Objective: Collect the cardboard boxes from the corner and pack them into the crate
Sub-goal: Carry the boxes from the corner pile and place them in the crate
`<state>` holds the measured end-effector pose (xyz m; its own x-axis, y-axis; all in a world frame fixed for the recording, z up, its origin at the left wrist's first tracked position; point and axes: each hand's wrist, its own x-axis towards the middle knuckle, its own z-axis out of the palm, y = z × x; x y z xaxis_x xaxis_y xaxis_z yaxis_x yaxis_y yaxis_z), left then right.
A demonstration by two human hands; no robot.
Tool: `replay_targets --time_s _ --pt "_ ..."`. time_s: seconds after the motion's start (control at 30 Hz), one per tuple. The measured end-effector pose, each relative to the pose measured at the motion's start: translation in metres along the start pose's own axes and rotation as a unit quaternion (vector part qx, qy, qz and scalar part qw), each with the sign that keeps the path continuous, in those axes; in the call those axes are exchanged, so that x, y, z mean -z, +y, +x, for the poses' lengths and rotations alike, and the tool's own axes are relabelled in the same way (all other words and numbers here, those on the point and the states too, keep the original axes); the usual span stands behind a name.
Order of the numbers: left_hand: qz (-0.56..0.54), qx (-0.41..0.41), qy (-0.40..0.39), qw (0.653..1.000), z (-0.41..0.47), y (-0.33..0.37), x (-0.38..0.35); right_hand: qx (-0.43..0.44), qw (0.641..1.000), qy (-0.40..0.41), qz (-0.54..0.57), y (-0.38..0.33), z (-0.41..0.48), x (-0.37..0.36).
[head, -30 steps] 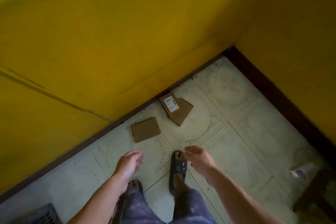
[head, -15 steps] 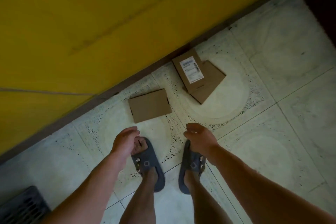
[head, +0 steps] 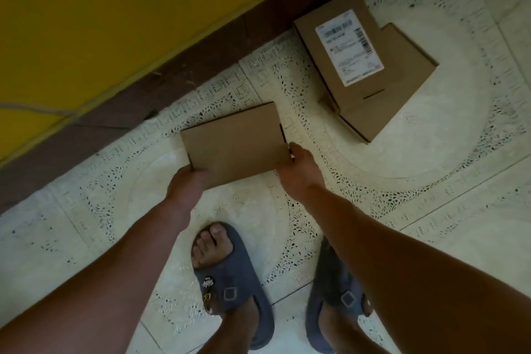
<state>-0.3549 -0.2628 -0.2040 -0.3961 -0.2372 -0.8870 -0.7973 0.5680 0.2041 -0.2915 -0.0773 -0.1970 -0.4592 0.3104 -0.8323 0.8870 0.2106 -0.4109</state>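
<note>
Head view, looking straight down at floor level.

Plain cardboard box (head: 234,144): flat, unlabelled, on the patterned tile floor (head: 431,181), just beside the brown skirting (head: 172,75) under the yellow wall (head: 115,8). Whether it has left the floor, cannot tell.

Left hand (head: 186,185): at the near-left corner. Fingers run out of sight under the cardboard, so it reads as gripping that corner from below.

Right hand (head: 298,169): at the near-right corner, fingers curled against the right edge, beside a dark slot in that side. Reads as a pinch on the corner.

Why two hands: the box is wide and thin. A hold at both near corners should keep it level and stop it swinging when it comes up.

Labelled cardboard box (head: 339,89): thicker, white shipping label (head: 349,47) on top, apart from the plain one, close to the skirting. It sits partly over another tan cardboard piece (head: 413,57); box or loose flap, cannot tell. Neither hand touches these.

Feet: grey slippers, left (head: 232,287) and right (head: 339,302), planted just short of the plain box, so the person bends over it rather than reaching far.

Crate: not in view.

Judgement: first pickup in hand, nearest box taken first. The labelled stack waits; nothing looks packed yet.
</note>
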Motion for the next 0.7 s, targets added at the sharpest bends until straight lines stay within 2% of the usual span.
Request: replay_targets --time_s 0.1,0.2,0.43,0.57,0.7 --pt "-0.016 -0.005 -0.012 1.0 -0.018 0.0 0.003 -0.026 0.999 -0.018 0.024 0.001 -0.004 0.006" --pt "-0.045 -0.017 -0.024 0.999 -0.057 -0.005 0.013 -0.031 0.999 0.002 0.04 0.0 -0.04 0.025" --pt "-0.127 -0.059 -0.063 0.988 -0.2 -0.006 0.048 -0.019 0.997 0.052 0.045 -0.023 -0.201 0.092" --pt "-0.128 -0.086 -0.08 0.985 -0.286 -0.009 0.08 -0.001 0.994 0.072 0.079 -0.047 -0.294 0.134" --pt "-0.164 -0.114 -0.038 0.979 -0.37 -0.008 0.116 0.045 0.992 0.068 0.095 -0.073 -0.367 0.166"
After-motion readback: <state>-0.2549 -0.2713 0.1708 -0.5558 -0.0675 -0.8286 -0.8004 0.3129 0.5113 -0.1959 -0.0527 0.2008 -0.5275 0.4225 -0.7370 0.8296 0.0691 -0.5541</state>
